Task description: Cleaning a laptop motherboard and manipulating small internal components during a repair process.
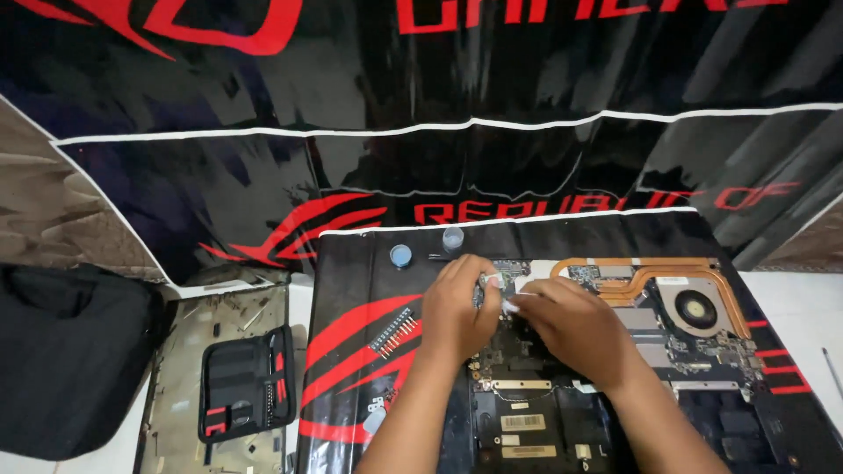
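black-red mat (351,351), two hands, two caps (401,255)

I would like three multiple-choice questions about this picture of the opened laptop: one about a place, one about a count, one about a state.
1. Where does the tool case lie?
A. left of the mat
B. on the laptop
C. right of the fan

2. How many small round caps stand above the hands?
A. one
B. two
C. four

3. How is the laptop?
A. closed
B. boards exposed
C. wrapped

Answers: 1 A, it lies on the grey panel; 2 B, a blue and a clear one; 3 B, fan and copper pipes show.
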